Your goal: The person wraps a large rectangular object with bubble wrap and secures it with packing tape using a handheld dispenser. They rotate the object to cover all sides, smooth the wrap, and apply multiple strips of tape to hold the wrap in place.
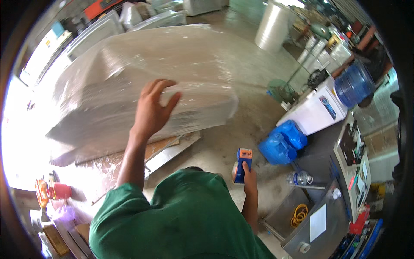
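Note:
A large, bulky load (172,56) wrapped in clear plastic film takes up the middle and left of the head view. My left hand (153,108) is raised in front of its near side, fingers curved and thumb apart, holding nothing. Whether the fingertips touch the film, I cannot tell. Low by my right side, my right hand (249,176) is closed around a blue and orange tape dispenser (244,154), whose pale round edge shows on its left. Under the load's near edge lie a brown board and a metal strip (174,152).
To the right, blue water jugs (280,144) stand beside a white water dispenser (312,110) and a dark desk (317,155). A green fan (282,90) is behind them. A wrapped roll (271,28) stands farther back. Boxes and a red container (60,191) sit at lower left.

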Tool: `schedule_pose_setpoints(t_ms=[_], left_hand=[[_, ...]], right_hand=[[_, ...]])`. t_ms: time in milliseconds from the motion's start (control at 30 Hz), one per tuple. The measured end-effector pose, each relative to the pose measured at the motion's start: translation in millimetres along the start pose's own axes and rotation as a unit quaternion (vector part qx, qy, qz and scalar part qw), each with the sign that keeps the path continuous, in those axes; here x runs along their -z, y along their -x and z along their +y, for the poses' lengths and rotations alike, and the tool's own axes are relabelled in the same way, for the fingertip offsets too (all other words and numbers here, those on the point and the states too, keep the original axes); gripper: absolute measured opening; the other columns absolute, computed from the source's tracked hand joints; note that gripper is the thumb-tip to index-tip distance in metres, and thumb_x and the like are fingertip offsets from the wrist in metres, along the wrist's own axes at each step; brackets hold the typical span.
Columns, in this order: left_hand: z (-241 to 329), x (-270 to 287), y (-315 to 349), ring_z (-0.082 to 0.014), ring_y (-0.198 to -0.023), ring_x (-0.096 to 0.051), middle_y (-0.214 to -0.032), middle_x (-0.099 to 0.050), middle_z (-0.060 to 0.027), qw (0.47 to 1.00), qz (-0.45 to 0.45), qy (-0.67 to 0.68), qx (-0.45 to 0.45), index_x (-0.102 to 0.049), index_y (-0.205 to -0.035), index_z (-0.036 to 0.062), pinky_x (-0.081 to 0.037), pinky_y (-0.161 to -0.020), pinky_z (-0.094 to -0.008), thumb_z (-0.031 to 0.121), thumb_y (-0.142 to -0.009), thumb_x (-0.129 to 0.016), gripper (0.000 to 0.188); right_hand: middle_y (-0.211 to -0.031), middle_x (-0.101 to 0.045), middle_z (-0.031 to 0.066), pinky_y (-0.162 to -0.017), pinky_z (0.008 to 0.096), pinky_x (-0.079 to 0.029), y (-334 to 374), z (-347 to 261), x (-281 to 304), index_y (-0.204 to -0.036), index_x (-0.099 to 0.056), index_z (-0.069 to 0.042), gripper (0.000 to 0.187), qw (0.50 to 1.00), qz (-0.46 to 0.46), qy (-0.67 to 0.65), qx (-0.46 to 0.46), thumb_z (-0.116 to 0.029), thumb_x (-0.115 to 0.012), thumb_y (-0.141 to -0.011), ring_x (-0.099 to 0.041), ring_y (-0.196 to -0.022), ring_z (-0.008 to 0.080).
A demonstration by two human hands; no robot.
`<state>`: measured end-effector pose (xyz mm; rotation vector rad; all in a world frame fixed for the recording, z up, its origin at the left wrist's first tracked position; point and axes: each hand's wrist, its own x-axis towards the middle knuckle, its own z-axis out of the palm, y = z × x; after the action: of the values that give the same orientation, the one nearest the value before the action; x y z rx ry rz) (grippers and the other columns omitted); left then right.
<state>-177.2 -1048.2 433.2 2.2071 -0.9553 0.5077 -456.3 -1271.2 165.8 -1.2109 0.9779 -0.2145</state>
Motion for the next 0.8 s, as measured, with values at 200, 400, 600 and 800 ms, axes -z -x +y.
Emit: schedule_pose_setpoints(t_ms=[200, 400, 600, 800], left_hand=[[-9, -68, -14, -0.0356, -0.131, -0.047, -0.136, -0.053, -0.0155, 0.987, 0.065, -0.138, 0.053, -0.065, -0.120, 0.0090, -0.039, -0.107, -0.0504, 0.024, -0.088, -0.074, 0.037], [-8, -103, -43, -0.0366, -0.148, -0.026, -0.156, -0.035, -0.0210, 0.944, -0.037, -0.286, 0.157, -0.047, -0.146, 0.0153, -0.016, -0.121, -0.0535, 0.048, -0.088, -0.070, 0.071], [2, -127, -49, -0.0355, -0.136, -0.044, -0.138, -0.055, -0.0179, 0.942, -0.010, -0.234, 0.239, -0.054, -0.139, 0.0110, -0.024, -0.118, -0.0512, 0.051, -0.087, -0.069, 0.067], [50, -159, -42, -0.0350, -0.135, -0.046, -0.135, -0.056, -0.0156, 0.945, 0.032, -0.158, 0.283, -0.055, -0.138, 0.0115, -0.029, -0.116, -0.0535, 0.048, -0.088, -0.069, 0.063]], right_hand=[[-0.079, -0.065, 0.0054, -0.055, 0.0303, -0.052, -106, -78, 30, -0.099, -0.065, 0.000, 0.043, 0.992, -0.011, 0.016, 0.121, -0.042, -0.069, -0.093, -0.063, -0.063, 0.0142], [-0.088, -0.067, 0.0053, -0.072, 0.0313, -0.050, -210, -239, -38, -0.109, -0.064, 0.000, 0.032, 0.937, -0.152, 0.080, 0.303, -0.025, -0.067, -0.089, -0.062, -0.077, 0.0155], [-0.096, -0.069, 0.0135, -0.075, 0.0342, -0.055, -262, -367, -187, -0.121, -0.056, 0.002, 0.049, 0.741, -0.280, 0.181, 0.584, -0.031, -0.071, -0.087, -0.070, -0.086, 0.0222], [-0.106, -0.068, 0.0211, -0.082, 0.0409, -0.055, -176, -442, -405, -0.120, -0.054, 0.001, 0.046, 0.518, -0.518, 0.117, 0.671, -0.023, -0.075, -0.085, -0.070, -0.094, 0.0343]])
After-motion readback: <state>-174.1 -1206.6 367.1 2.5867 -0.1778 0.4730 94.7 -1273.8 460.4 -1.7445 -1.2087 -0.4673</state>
